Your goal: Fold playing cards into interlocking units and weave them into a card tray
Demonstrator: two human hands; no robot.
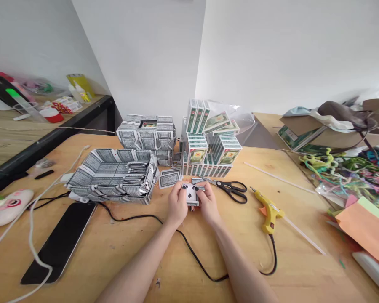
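Between my two hands is a playing card (191, 195) with spades on its face, its lower edge folded up. My left hand (177, 203) pinches its left side, and my right hand (207, 203) pinches the right side. Loose playing cards (170, 178) lie face down just beyond my left hand. Farther left stands an open box built of folded playing cards (110, 172), with a stack of folded cards inside its right end. Behind it is another structure of folded cards (147, 132). Black-handled scissors (232, 189) rest beyond my right hand.
Packs of playing cards (198, 155) are piled at the back. A yellow glue gun (270, 212) with a glue stick lies right, its black cord crossing under my forearms. At left are a phone (61, 242) and white cable. Pipe cleaners (350, 172) and coloured paper (366, 227) crowd the right.
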